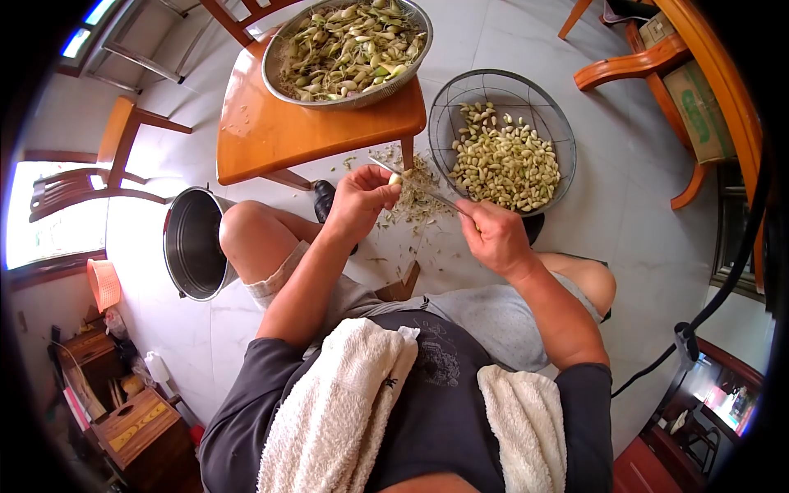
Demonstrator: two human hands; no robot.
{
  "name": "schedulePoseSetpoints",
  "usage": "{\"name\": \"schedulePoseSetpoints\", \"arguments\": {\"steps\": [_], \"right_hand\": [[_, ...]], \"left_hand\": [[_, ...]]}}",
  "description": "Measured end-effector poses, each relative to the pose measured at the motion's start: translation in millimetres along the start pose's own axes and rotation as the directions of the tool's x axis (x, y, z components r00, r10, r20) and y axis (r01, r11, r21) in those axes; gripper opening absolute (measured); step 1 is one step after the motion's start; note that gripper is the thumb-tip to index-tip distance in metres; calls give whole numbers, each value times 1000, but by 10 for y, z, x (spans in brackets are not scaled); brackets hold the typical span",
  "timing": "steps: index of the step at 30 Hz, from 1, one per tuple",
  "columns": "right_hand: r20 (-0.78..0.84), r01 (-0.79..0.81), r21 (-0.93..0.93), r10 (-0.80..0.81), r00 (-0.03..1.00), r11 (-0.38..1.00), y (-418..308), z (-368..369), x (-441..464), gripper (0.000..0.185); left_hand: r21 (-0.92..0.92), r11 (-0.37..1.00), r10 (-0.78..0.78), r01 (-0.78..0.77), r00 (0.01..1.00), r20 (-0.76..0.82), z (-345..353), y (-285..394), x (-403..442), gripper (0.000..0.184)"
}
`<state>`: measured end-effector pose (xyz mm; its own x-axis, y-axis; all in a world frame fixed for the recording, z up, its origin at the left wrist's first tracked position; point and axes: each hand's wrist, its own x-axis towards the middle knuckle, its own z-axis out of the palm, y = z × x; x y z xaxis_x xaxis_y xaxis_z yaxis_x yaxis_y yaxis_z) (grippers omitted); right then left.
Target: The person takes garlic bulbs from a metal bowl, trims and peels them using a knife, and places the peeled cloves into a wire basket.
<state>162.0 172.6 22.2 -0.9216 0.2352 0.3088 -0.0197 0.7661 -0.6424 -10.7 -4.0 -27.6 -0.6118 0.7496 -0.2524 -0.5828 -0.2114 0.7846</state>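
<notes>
My left hand [362, 197] pinches a small pale bulb [395, 180] between its fingertips. Closed around the handle of a knife [427, 192] is my right hand [496, 236]; the thin blade points up and left, across to the bulb. Below and beyond the hands, trimmings [415, 197] lie scattered on the floor. A round wire basket [567, 131] at the upper right holds a heap of pale peeled bulbs [505, 160]. On the wooden chair seat [312, 140] stands a metal colander [349, 102] full of untrimmed bulbs with stems [353, 49].
A metal bucket [197, 246] stands beside my left knee. At the right are an orange wooden table [731, 74] and a cardboard box [699, 111]. Another wooden chair [119, 148] is at the left. A black cable [731, 275] hangs at the right.
</notes>
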Motion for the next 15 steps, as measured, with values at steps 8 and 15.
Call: {"name": "schedulePoseSetpoints", "arguments": {"steps": [8,15], "right_hand": [[20,50,-105,-48,999,993,-24,5,-31,25],[27,93,-172,-90,996,981,-11,16,-48,30]], "left_hand": [[-113,990,-94,88,995,-46,91,-57,-49,10],[-162,982,-107,101,994,-29,119,-52,-67,5]]}}
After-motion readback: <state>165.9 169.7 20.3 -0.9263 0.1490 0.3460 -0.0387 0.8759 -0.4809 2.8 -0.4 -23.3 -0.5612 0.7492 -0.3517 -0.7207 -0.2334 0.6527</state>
